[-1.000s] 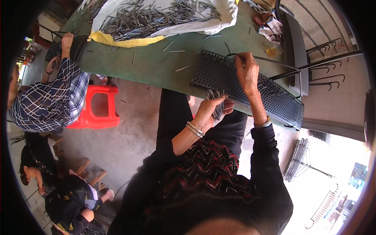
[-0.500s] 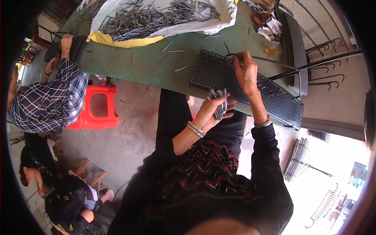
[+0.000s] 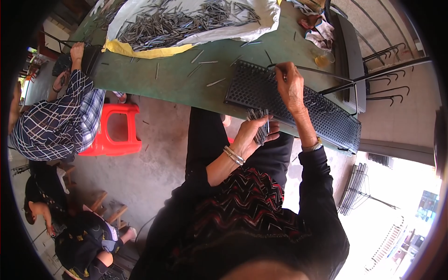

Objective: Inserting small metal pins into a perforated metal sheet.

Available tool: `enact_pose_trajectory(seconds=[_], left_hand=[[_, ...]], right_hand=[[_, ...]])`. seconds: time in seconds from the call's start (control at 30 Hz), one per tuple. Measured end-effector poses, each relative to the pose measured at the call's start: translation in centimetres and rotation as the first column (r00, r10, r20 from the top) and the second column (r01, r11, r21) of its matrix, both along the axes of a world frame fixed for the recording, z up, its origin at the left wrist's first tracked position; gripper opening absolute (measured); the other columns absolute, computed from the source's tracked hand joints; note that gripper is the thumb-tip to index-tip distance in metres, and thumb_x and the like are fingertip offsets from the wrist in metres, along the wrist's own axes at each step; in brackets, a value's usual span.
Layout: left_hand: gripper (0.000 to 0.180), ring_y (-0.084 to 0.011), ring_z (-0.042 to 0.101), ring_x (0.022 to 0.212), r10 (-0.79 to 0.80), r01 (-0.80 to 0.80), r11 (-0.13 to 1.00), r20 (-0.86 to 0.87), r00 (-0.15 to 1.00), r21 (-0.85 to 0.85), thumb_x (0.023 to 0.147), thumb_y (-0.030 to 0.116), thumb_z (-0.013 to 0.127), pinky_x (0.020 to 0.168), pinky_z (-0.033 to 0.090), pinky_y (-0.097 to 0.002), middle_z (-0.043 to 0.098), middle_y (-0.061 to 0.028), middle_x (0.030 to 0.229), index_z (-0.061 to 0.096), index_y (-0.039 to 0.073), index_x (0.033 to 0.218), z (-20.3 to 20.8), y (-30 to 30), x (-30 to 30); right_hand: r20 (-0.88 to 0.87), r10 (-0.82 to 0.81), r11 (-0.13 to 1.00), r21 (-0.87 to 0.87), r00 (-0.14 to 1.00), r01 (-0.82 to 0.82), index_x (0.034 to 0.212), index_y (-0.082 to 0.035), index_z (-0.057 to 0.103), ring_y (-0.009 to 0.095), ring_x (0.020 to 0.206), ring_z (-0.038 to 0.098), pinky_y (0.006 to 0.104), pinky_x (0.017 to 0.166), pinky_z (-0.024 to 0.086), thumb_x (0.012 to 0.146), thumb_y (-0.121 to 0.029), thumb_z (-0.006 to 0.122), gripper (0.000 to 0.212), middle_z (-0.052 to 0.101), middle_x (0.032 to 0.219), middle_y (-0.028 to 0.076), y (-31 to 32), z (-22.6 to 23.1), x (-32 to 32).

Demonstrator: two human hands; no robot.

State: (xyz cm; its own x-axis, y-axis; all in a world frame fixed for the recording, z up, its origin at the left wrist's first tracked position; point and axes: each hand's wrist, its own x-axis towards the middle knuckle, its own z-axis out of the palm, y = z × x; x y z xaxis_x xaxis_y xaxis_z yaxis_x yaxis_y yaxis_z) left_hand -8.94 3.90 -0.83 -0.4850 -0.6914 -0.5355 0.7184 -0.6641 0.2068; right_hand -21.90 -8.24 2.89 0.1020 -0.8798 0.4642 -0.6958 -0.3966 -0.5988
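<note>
My left hand (image 3: 245, 136) is closed around a bundle of thin grey metal rods (image 3: 260, 127), held just off the near edge of the table. A long black tray (image 3: 249, 86) full of round holes lies along that edge. Over the tray's middle, my right hand (image 3: 290, 86) has its fingertips pinched together and pointing down. Whatever may be between them is hidden. Many rods stand in the holes on the tray's right part (image 3: 322, 106); the holes near its left end show none.
A white sheet with a yellow edge (image 3: 154, 52) holds a big pile of similar rods (image 3: 186, 23) on the green table (image 3: 135, 77). Loose rods lie near it. Gloves (image 3: 319, 35) and a small cup (image 3: 324, 59) sit behind the tray. Co-workers sit left, near a red stool (image 3: 119, 149).
The whole view has shifted slightly. My right hand stays over the tray's middle with its fingers turned a little, and my left hand keeps hold of the rods.
</note>
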Motion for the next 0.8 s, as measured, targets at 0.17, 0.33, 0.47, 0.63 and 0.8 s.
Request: enact_pose_trajectory(seconds=[0.17, 0.33, 0.47, 0.63, 0.8], left_hand=[[0.024, -0.0274, 0.064, 0.092, -0.012, 0.012, 1.0, -0.022, 1.0, 0.005, 0.094, 0.014, 0.054, 0.086, 0.054, -0.0466, 0.063, -0.0176, 0.098, 0.054, -0.002, 0.112, -0.3, 0.1, -0.1], [0.019, -0.0155, 0.059, 0.068, -0.025, 0.03, 0.998, 0.093, 0.995, -0.051, 0.092, 0.017, 0.059, 0.064, 0.055, -0.0347, 0.061, -0.0057, 0.08, 0.062, 0.001, 0.103, -0.4, 0.3, 0.0], [0.021, -0.0132, 0.055, 0.063, -0.031, 0.037, 0.996, 0.075, 0.997, -0.076, 0.092, 0.019, 0.061, 0.057, 0.051, -0.031, 0.059, -0.003, 0.075, 0.063, 0.001, 0.102, -0.6, 0.3, -0.1], [0.023, -0.0137, 0.056, 0.062, -0.003, 0.012, 0.998, 0.139, 0.99, -0.063, 0.091, 0.021, 0.063, 0.053, 0.046, -0.0286, 0.059, -0.0039, 0.074, 0.063, 0.001, 0.101, 1.4, 0.1, 0.2], [0.022, -0.0137, 0.054, 0.059, 0.026, -0.018, 0.997, 0.112, 0.993, -0.076, 0.091, 0.021, 0.063, 0.052, 0.045, -0.028, 0.058, -0.0051, 0.072, 0.063, 0.001, 0.101, 1.1, -0.2, 0.6]], right_hand=[[-0.047, 0.003, 0.999, -0.052, 0.999, -0.006, 0.089, -0.002, 0.056, 0.035, 0.072, 0.061, 0.0405, 0.065, 0.048, 0.084, -0.004, 0.061, 0.008, 0.061, 0.079, 0.018, -0.1, 0.1, -0.3], [-0.061, 0.026, 1.0, -0.007, 0.998, -0.026, 0.091, 0.0, 0.056, 0.033, 0.072, 0.062, 0.0384, 0.066, 0.049, 0.085, -0.005, 0.06, 0.008, 0.062, 0.08, 0.017, -0.1, 0.5, -0.2], [-0.087, 0.088, 0.996, 0.026, 0.992, -0.087, 0.093, 0.0, 0.058, 0.029, 0.072, 0.064, 0.0354, 0.067, 0.05, 0.087, -0.007, 0.06, 0.01, 0.063, 0.083, 0.015, -0.6, 0.2, -0.4], [-0.126, 0.152, 0.988, 0.049, 0.98, -0.147, 0.096, -0.002, 0.059, 0.028, 0.074, 0.064, 0.0354, 0.067, 0.05, 0.086, -0.006, 0.061, 0.011, 0.062, 0.085, 0.015, -0.6, 0.0, -0.8], [-0.195, 0.163, 0.986, 0.007, 0.967, -0.164, 0.097, -0.003, 0.061, 0.03, 0.077, 0.063, 0.0352, 0.066, 0.05, 0.085, -0.005, 0.062, 0.012, 0.062, 0.086, 0.014, -0.2, 0.7, -0.3]])
